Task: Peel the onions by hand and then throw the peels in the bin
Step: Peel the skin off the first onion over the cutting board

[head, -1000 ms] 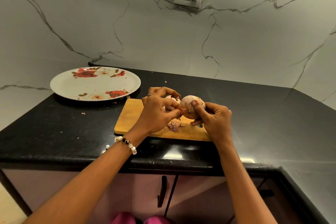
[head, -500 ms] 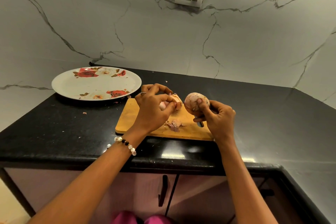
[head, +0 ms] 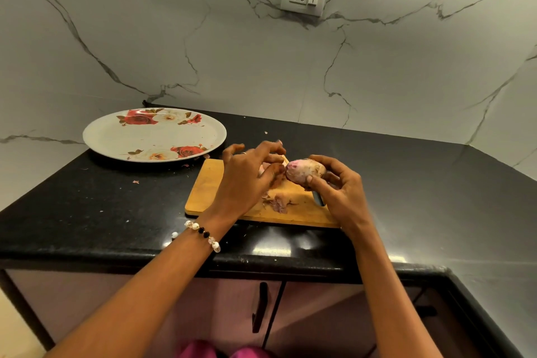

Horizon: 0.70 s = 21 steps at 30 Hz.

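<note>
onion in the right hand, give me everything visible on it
The onion is roundish, pale tan with pink-purple showing at its left end, skin patchy and partly stripped. It is held above the wooden cutting board, lying sideways. The right hand grips it from the right and below; the left hand fingertips meet its left end.

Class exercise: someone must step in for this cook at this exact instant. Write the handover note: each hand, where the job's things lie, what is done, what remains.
Right hand grips the onion above the cutting board.
Left hand is at the onion's left end, fingers curled; whether it pinches skin cannot be told.
Loose peels lie on the board; small scraps dot the counter.
Flowered plate sits at back left.
Done: some skin is off.
Left: finish peeling, gather peels, bin them. No bin in view.
</note>
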Available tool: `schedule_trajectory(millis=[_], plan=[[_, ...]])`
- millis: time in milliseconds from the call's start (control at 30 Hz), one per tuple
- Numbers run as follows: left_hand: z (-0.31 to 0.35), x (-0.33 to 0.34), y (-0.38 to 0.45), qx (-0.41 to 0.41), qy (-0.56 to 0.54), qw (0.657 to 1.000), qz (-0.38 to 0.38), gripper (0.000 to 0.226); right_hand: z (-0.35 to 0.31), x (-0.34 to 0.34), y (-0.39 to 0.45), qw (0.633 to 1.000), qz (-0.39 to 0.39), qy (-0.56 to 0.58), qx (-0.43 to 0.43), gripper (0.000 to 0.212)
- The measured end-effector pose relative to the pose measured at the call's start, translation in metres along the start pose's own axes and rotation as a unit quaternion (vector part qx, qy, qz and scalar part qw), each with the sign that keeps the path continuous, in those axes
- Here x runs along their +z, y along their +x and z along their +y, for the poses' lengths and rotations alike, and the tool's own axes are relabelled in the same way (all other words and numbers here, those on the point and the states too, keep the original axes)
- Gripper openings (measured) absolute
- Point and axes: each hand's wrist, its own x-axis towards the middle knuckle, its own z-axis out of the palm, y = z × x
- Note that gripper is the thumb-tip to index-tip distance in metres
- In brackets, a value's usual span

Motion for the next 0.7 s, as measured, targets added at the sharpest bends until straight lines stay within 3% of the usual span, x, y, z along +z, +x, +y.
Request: schedule_trajectory(millis=[267, 400, 700], plan=[[-0.0033, -0.0006, 0.0004, 0.123, 0.019, 0.989, -0.084, 0.042, 0.0015, 0.0004, 0.0005, 0.998, -0.003, -0.056, -0.022, 0.034], [-0.0014, -0.0009, -0.0008, 0.139, 0.021, 0.985, -0.096, 0.041, 0.0021, 0.0012, 0.0007, 0.996, 0.009, -0.082, -0.026, 0.042], [-0.0001, -0.0026, -0.0007, 0.138, 0.016, 0.986, -0.093, 0.036, 0.0016, 0.0014, 0.0002, 0.995, 0.007, -0.096, -0.030, 0.037]])
